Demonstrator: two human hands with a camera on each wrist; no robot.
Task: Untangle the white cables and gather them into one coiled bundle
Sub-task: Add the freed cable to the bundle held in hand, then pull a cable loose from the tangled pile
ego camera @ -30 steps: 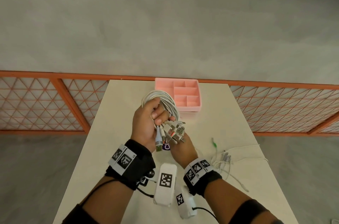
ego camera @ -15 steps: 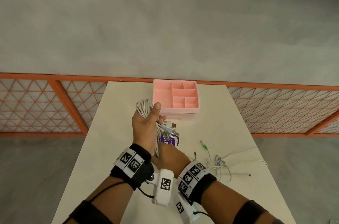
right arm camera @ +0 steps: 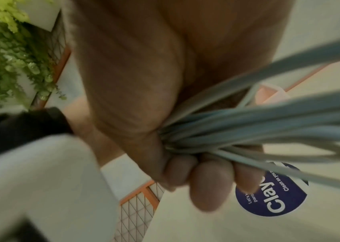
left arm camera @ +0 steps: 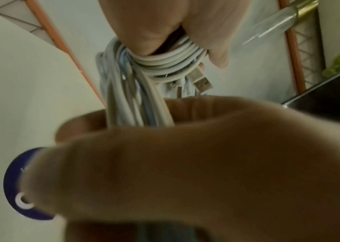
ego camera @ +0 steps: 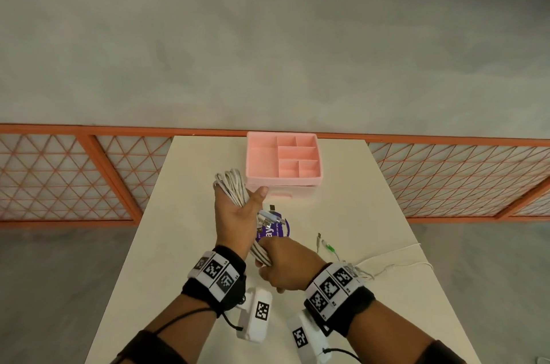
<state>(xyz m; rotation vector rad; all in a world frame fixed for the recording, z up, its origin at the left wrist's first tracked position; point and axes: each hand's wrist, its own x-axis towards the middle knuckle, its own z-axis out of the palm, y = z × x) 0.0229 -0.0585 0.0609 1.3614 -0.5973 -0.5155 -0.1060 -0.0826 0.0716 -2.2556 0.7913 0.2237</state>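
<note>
A bundle of white cables (ego camera: 231, 188) runs from my left hand (ego camera: 238, 205) down to my right hand (ego camera: 281, 264), above the table's middle. My left hand's fingers curl round the upper loops (left arm camera: 165, 65), with the thumb stretched out. The right hand's fingers (right arm camera: 208, 181) grip the lower end of the strands (right arm camera: 258, 129) in a fist. Several USB plugs (ego camera: 269, 218) stick out to the right between the hands. More thin white cables (ego camera: 384, 267) lie loose on the table to the right, one with a green plug (ego camera: 329, 248).
A pink compartment organizer (ego camera: 284, 182) stands at the table's far edge, just beyond my left hand. A round purple sticker (ego camera: 278, 229) lies on the cream table (ego camera: 184, 244) under the bundle. An orange lattice fence (ego camera: 89, 179) runs behind the table.
My left hand has turned palm-up and moved slightly left with the coil. The right hand slid down from the plugs to the bundle's lower end, stretching the loops long.
</note>
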